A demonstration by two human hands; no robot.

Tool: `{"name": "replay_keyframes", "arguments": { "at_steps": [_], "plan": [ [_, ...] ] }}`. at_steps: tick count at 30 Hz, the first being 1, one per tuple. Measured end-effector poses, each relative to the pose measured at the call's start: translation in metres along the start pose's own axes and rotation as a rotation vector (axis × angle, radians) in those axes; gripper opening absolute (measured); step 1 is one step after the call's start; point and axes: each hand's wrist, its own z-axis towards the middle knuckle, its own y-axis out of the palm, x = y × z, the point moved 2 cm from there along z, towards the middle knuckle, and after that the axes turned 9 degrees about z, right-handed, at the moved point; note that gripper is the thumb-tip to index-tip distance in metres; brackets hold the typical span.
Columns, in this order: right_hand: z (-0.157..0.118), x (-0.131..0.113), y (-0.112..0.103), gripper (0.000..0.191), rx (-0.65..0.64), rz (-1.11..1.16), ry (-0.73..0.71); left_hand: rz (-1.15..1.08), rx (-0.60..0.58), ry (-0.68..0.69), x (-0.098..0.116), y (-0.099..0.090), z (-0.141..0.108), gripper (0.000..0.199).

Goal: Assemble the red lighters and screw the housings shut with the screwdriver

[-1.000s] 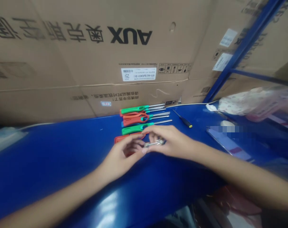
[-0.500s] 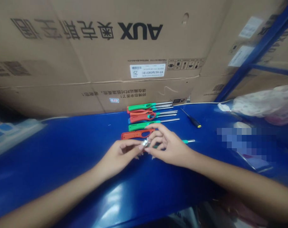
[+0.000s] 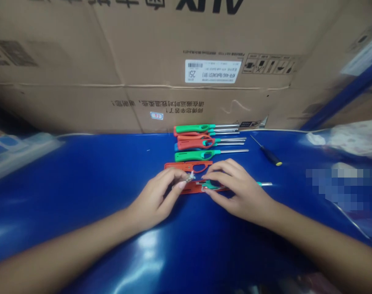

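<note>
Between the thumb and fingertips of my left hand (image 3: pixel 158 196) is a small metal valve-like part (image 3: pixel 190 177) with a white tip. My right hand (image 3: pixel 239 190) arches over an opened orange lighter shell (image 3: pixel 190 188), thumb and fingers apart. A green trigger piece (image 3: pixel 215 184) lies in that shell under the right fingers, and a metal tube (image 3: pixel 265 184) sticks out to the right. Just behind lies the other orange shell half (image 3: pixel 176 165), with its finger loop. My right palm and fingers hide part of the opened lighter.
Several long-nosed lighters, among them a green one (image 3: pixel 189 156) and a red one (image 3: pixel 192 143), lie in a row behind. A screwdriver (image 3: pixel 270 156) rests to their right. A large cardboard box (image 3: pixel 81 102) stands along the back of the blue table (image 3: pixel 97 171). Plastic bags (image 3: pixel 357 139) lie at right.
My hands have drawn apart. The metal part, which was between both hands' fingertips, is now in my left hand alone. My right fingers have spread over the opened lighter. The view has tilted down.
</note>
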Motion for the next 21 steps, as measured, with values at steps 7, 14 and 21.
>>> {"name": "replay_keyframes", "arguments": {
  "at_steps": [7,14,21],
  "plan": [
    [-0.002,0.002,0.005,0.012,-0.161,-0.037,0.08,-0.007,-0.005,-0.039,-0.005,0.004,0.002,0.016],
    [-0.004,0.011,0.007,0.018,-0.097,0.079,0.19,0.05,-0.03,0.049,-0.003,0.004,0.002,0.015],
    [-0.003,0.014,0.01,0.009,-0.104,0.094,0.195,0.042,-0.045,0.098,-0.002,0.003,0.001,0.022]
  ]
}}
